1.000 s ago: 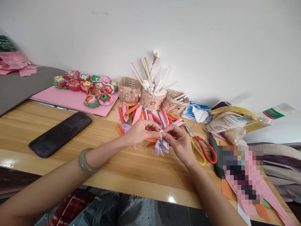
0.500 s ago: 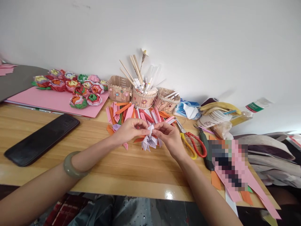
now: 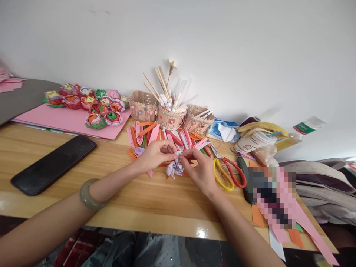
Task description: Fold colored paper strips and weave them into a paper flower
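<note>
Between my two hands is a pale lilac folded-paper flower [image 3: 174, 169], its pointed petals spreading downward just above the wooden table. My left hand [image 3: 157, 155], with a ring on one finger, pinches the flower's upper part between thumb and fingers. From the other side, my right hand [image 3: 198, 167] grips the same upper part with thumb and forefinger. Their fingertips nearly meet and partly hide the paper there. Just behind the hands lies a pile of folded paper strips [image 3: 148, 130] in pink, orange, red, green and lilac.
Finished paper flowers [image 3: 96, 121] sit on pink sheets [image 3: 69, 118] at the left, behind a black phone [image 3: 54, 163]. Three decorated baskets [image 3: 171, 118] line the wall, holding sticks and tubes. Scissors [image 3: 233, 172], green-handled pliers [image 3: 244, 178], a lidded cup [image 3: 254, 141] and a bottle [image 3: 303, 128] are right.
The view has shifted slightly, so the whole scene sits a little further right. My right fingers have bent closer over the top of the paper flower; both hands keep their pinch.
</note>
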Demonstrator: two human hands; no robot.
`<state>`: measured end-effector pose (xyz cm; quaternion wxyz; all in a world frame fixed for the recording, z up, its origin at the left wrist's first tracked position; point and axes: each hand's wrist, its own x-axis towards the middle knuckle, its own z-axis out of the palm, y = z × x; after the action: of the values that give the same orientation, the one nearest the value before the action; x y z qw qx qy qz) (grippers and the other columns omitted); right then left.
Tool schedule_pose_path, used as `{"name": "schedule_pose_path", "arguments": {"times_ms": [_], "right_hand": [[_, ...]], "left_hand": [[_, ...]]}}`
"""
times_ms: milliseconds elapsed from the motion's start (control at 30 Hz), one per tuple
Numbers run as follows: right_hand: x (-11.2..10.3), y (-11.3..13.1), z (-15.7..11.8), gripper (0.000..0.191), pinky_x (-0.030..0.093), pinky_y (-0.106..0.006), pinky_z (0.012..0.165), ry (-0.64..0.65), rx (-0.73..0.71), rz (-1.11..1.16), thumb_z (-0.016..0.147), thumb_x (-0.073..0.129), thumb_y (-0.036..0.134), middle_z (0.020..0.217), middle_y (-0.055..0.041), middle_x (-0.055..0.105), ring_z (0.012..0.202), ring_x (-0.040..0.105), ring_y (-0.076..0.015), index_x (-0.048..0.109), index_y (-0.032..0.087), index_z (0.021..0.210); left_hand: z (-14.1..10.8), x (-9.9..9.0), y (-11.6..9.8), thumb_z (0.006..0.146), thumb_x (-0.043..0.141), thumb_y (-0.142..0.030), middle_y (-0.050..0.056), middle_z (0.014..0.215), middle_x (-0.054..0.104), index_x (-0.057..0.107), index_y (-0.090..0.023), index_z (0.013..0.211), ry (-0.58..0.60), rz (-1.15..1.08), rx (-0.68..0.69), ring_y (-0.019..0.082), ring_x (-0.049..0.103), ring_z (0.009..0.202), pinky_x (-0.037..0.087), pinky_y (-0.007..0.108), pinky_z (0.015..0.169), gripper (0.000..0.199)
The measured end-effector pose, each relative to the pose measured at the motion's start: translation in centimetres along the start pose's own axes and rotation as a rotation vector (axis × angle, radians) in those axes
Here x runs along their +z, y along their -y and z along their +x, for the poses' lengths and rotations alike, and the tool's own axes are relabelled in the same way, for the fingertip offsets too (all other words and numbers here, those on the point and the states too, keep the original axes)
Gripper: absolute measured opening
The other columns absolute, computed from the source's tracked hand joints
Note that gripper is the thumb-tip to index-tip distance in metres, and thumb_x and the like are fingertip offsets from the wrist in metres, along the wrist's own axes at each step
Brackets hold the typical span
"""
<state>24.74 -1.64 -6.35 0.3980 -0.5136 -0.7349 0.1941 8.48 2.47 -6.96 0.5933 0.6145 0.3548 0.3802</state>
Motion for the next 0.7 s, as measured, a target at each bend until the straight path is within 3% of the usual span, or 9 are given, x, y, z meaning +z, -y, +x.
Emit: {"name": "schedule_pose_path", "arguments": {"times_ms": [233, 467, 567, 700], "right_hand": [[-0.4, 0.2, 0.1, 0.004, 0.048, -0.026, 0.061, 0.010, -0.063, 0.058, 0.078, 0.054, 0.021, 0.069, -0.0011, 0.062, 0.061, 0.058, -0.0129, 0.056, 0.019, 0.074], [-0.4, -0.1, 0.5, 0.007, 0.048, -0.025, 0.061, 0.080, 0.114, 0.317, 0.076, 0.059, 0.025, 0.070, -0.0012, 0.062, 0.062, 0.058, -0.0125, 0.057, 0.018, 0.077], [-0.3, -0.3, 0.7, 0.009, 0.047, -0.024, 0.058, 0.100, 0.177, 0.360, 0.073, 0.060, 0.024, 0.067, -0.0006, 0.061, 0.060, 0.057, -0.0123, 0.056, 0.017, 0.074], [-0.3, -0.2, 0.5, 0.006, 0.047, -0.024, 0.058, 0.007, 0.102, 0.200, 0.073, 0.058, 0.020, 0.064, -0.0007, 0.061, 0.058, 0.057, -0.0122, 0.056, 0.018, 0.069]], "left_hand": [[-0.5, 0.2, -1.0, 0.064, 0.064, -0.019, -0.003, 0.057, 0.056, 0.056, -0.014, 0.063, -0.045, 0.053, 0.031, 0.008, 0.052, 0.053, 0.042, 0.020, 0.051, 0.010], [-0.7, 0.2, -1.3, 0.066, 0.062, -0.016, 0.002, 0.067, 0.061, 0.063, -0.014, 0.063, -0.159, 0.204, 0.173, 0.011, 0.056, 0.062, 0.045, 0.022, 0.058, 0.004], [-0.5, 0.2, -1.1, 0.067, 0.062, -0.017, 0.001, 0.069, 0.062, 0.063, -0.014, 0.068, -0.133, 0.224, 0.124, 0.012, 0.057, 0.065, 0.046, 0.023, 0.059, 0.003], [-0.2, 0.1, -0.7, 0.066, 0.063, -0.021, 0.001, 0.070, 0.062, 0.060, -0.014, 0.072, -0.051, 0.201, 0.026, 0.012, 0.058, 0.066, 0.047, 0.022, 0.058, 0.010]]}}
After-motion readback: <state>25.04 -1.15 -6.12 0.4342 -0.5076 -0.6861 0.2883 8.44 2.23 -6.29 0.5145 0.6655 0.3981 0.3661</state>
